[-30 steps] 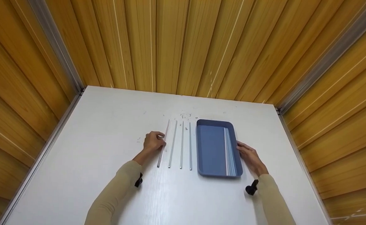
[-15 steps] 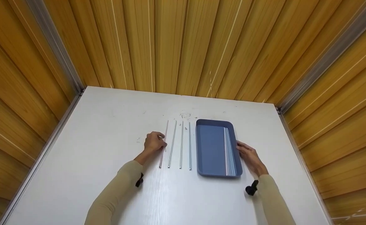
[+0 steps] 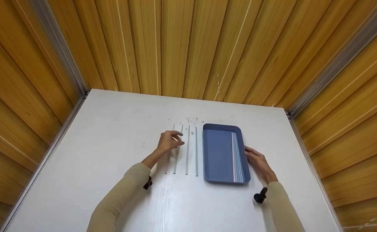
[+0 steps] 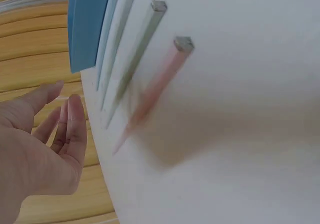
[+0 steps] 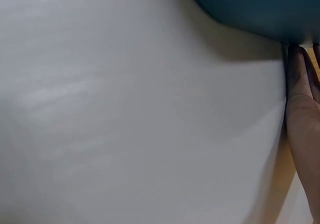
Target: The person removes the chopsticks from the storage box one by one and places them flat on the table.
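My left hand [image 3: 169,140] hovers over the two leftmost of several thin sticks lying side by side on the white table. Its thumb and fingers are apart with nothing between them, as the left wrist view also shows. The leftmost stick is pink [image 4: 159,83], square at its near end; a greenish stick [image 4: 137,56] lies beside it. Right of the row is a blue rectangular tray [image 3: 217,154], holding a bundle of pale sticks [image 3: 237,158] along its right wall. My right hand [image 3: 259,162] touches that wall from outside with straight fingers; some fingertips are hidden.
The white table [image 3: 111,154] extends around the sticks and tray. Small dark marks [image 3: 191,120] show on its surface beyond the sticks. Wood-patterned panels [image 3: 172,48] stand along the back and both sides, with grey metal posts at the corners.
The left hand let go of the leftmost stick, which had shifted slightly to the right at its near end, and moved right and up over the second stick. The right hand stayed at the tray.
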### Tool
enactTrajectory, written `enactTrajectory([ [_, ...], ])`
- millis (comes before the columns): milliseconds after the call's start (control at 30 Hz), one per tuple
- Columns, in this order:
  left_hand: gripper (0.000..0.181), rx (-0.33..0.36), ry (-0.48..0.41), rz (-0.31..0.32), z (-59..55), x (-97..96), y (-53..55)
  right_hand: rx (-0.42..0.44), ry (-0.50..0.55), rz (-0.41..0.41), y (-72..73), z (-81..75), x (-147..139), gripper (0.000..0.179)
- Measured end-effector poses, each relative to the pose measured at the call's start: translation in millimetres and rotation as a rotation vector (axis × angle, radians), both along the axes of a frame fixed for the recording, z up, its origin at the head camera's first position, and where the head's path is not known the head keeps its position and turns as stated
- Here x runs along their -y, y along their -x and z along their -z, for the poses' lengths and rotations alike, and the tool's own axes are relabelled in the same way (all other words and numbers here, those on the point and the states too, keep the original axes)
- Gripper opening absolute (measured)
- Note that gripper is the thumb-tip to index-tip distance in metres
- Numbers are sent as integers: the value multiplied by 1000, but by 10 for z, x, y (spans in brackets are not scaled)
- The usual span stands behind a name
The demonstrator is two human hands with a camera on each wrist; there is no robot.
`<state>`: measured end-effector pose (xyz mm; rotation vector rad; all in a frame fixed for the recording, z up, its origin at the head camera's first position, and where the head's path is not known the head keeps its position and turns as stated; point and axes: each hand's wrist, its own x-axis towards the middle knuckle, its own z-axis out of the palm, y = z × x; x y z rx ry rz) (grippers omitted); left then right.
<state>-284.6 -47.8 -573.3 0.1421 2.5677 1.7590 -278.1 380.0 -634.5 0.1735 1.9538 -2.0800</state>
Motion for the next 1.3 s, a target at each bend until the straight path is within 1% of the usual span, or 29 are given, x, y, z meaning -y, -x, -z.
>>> enactTrajectory([
  [100, 30, -40, -23, 67, -86, -201, 27, 10, -18, 9, -8, -12, 12, 63],
  [200, 27, -78, -45, 158, -155, -435, 66, 13, -37, 18, -13, -19, 19, 63],
  [300, 25, -84, -67, 248, -186, -680, 107, 16, -39, 33, -17, -16, 24, 61],
  [333, 25, -83, -74, 274, -184, -758, 124, 16, -37, 36, -18, -12, 30, 61],
  [400, 26, -56, -97, 315, -179, -907, 145, 15, -25, 42, -21, -5, 42, 60],
  [500, 28, 0, -130, 353, -155, -1116, 168, 16, -21, 37, -27, 7, 48, 61],
  [567, 28, 22, -136, 363, -130, -1245, 177, 14, -12, 40, -33, 11, 45, 61],
  [600, 27, 22, -127, 362, -115, -1305, 182, 14, -12, 36, -35, 13, 40, 61],
  [800, 28, 3, -28, 356, -37, -1589, 195, -10, -1, -5, -28, -5, -6, 59],
  [867, 29, 17, -2, 360, -24, -1647, 187, -16, -3, -51, -19, -17, -27, 61],
  [967, 29, 18, 56, 363, -10, -1719, 170, -12, 7, -99, -24, -30, -65, 63],
  [1033, 31, 52, 41, 373, -2, -1760, 154, -13, 19, -140, -35, -30, -103, 65],
  [1133, 35, 92, 40, 370, 12, -1817, 128, -13, 35, -155, -54, -23, -141, 67],
  [1200, 38, 118, 38, 357, 22, -1847, 107, -20, 37, -165, -61, -12, -153, 68],
  [1300, 42, 102, 96, 332, 37, -1882, 77, -36, 41, -173, -64, 4, -148, 66],
])
